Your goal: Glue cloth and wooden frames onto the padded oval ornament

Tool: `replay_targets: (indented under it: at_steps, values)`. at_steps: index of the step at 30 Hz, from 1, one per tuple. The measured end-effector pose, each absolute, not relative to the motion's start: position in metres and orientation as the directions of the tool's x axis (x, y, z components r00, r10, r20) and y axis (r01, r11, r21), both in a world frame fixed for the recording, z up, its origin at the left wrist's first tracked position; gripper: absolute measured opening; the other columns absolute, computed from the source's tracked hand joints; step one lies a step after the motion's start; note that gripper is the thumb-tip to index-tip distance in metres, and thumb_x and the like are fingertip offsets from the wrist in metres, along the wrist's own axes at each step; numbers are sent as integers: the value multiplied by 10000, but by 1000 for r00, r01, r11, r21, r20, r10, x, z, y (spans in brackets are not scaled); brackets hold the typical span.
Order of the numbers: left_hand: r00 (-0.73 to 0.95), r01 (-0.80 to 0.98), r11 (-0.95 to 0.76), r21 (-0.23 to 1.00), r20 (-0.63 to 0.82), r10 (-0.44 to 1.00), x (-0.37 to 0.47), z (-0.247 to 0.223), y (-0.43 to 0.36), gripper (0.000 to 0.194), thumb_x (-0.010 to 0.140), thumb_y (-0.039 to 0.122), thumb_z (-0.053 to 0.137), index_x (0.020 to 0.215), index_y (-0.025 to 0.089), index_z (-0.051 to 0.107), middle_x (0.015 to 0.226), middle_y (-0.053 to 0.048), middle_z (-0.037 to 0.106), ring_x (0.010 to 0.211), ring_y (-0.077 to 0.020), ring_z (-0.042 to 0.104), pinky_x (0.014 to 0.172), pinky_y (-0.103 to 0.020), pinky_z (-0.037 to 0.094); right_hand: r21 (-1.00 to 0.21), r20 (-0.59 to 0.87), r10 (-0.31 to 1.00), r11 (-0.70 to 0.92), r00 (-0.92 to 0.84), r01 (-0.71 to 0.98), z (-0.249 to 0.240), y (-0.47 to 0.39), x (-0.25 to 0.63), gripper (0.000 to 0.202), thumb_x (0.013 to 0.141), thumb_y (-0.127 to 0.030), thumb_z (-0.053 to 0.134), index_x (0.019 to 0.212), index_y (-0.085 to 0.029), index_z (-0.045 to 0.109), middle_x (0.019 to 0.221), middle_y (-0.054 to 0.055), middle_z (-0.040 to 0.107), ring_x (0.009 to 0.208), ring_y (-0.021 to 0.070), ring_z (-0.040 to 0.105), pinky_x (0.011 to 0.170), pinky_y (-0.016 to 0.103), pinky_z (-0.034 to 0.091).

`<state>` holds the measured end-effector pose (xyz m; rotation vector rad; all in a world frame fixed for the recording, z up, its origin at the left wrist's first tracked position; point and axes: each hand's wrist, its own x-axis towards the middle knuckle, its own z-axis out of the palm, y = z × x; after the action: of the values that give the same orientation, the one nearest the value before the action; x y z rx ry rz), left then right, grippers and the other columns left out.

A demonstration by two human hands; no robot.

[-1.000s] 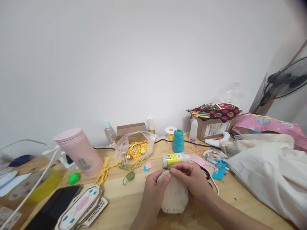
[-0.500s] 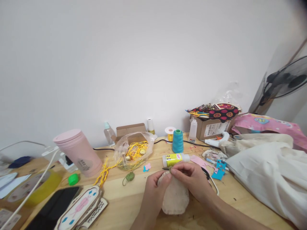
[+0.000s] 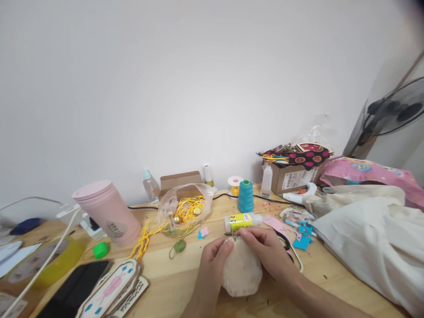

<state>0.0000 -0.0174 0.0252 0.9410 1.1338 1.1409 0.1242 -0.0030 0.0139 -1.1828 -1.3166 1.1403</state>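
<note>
A round off-white felt piece (image 3: 243, 274), with what look like stitches along its rim, is held upright in front of me. My left hand (image 3: 213, 259) grips its upper left edge, thumb on the near face. At the top edge my right hand (image 3: 265, 245) is closed, thumb and finger pinched by a bit of green yarn (image 3: 235, 232). Whether a needle is in that pinch I cannot make out. Just behind the fingers lies a glue stick (image 3: 243, 220) with a yellow label. A small green yarn ball (image 3: 179, 246) rests to the left.
A teal thread cone (image 3: 245, 197) stands behind the glue stick. Left are a plastic bag of yellow cord (image 3: 187, 208), a pink tumbler (image 3: 107, 212), a phone (image 3: 74, 287) and decorated wooden pieces (image 3: 112, 285). Right lie blue felt scraps (image 3: 303, 236) and white cloth (image 3: 367, 238).
The right fingers have shifted slightly right and down along the felt's top edge. The left hand keeps its grip, and the felt piece has barely moved.
</note>
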Motion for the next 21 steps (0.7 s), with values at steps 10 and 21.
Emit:
replay_targets:
  at_steps: [10, 21]
  values:
    - [199, -99, 116, 988, -94, 976, -5, 17, -13, 237, 733, 337, 553, 840, 169, 682, 753, -14, 692, 673, -155, 566, 579, -215, 406, -992, 105, 992, 109, -70, 68, 12, -4, 125, 229, 682, -366, 617, 729, -158, 700, 762, 74, 697, 713, 221, 599, 652, 314, 449]
    - [-135, -297, 186, 937, -234, 963, 5, 40, -23, 91, 592, 252, 647, 633, 175, 671, 653, 19, 679, 642, -151, 574, 575, -215, 424, -993, -38, 983, -57, -178, -101, 16, -4, 133, 353, 742, -465, 526, 737, -154, 693, 645, 16, 656, 607, 156, 571, 560, 247, 429]
